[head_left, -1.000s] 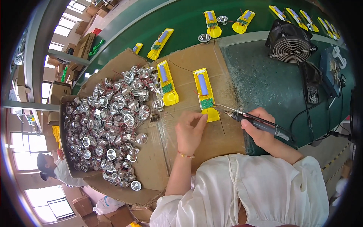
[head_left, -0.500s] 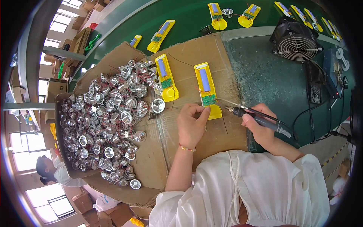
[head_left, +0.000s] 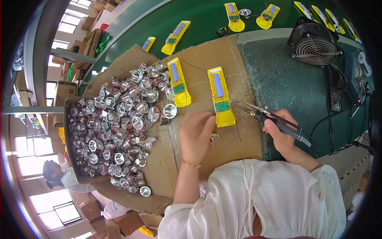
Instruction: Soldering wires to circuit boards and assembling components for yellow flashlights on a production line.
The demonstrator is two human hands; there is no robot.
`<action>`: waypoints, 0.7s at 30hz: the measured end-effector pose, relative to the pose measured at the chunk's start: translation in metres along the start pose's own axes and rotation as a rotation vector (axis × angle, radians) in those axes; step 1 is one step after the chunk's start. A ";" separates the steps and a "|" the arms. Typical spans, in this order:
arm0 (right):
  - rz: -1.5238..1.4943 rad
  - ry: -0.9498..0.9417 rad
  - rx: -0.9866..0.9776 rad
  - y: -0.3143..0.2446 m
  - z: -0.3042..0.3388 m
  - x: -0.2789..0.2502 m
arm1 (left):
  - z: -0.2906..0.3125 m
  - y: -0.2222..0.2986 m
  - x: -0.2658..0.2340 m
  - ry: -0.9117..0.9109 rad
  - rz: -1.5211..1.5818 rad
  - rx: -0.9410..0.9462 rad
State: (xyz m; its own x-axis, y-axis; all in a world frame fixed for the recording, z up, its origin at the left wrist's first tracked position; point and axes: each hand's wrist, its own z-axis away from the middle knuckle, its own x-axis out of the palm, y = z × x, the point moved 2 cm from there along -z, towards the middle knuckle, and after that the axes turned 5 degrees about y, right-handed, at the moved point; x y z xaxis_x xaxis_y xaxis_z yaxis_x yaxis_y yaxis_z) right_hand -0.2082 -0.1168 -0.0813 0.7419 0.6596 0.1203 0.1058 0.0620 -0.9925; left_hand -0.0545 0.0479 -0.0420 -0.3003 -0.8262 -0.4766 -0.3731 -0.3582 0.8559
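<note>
A cardboard box [head_left: 69, 131] spills shiny silver cups [head_left: 119, 119]; the yellow case [head_left: 220, 97] lies open; left hand [head_left: 195, 133] pinches a small part [head_left: 215, 137]; right hand [head_left: 280, 133] grips a soldering iron [head_left: 274, 121].

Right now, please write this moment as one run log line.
left hand: holds small silver part | right hand: grips soldering iron | tip near yellow housing | cardboard sheet under

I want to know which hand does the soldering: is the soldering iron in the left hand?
No, the soldering iron is gripped in the right hand, while the left hand rests on the cardboard.
</note>
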 end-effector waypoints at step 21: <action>0.039 -0.057 -0.001 0.000 0.004 0.004 | 0.011 -0.034 -0.006 -0.050 -0.044 -0.328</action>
State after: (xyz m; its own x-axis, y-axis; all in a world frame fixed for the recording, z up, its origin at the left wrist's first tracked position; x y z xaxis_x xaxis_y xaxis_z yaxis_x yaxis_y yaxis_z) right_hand -0.2074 -0.1113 -0.0808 0.7063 0.7033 0.0804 0.0788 0.0348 -0.9963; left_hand -0.0496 0.0697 -0.0704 -0.3363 -0.7872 -0.5170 -0.0870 -0.5207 0.8493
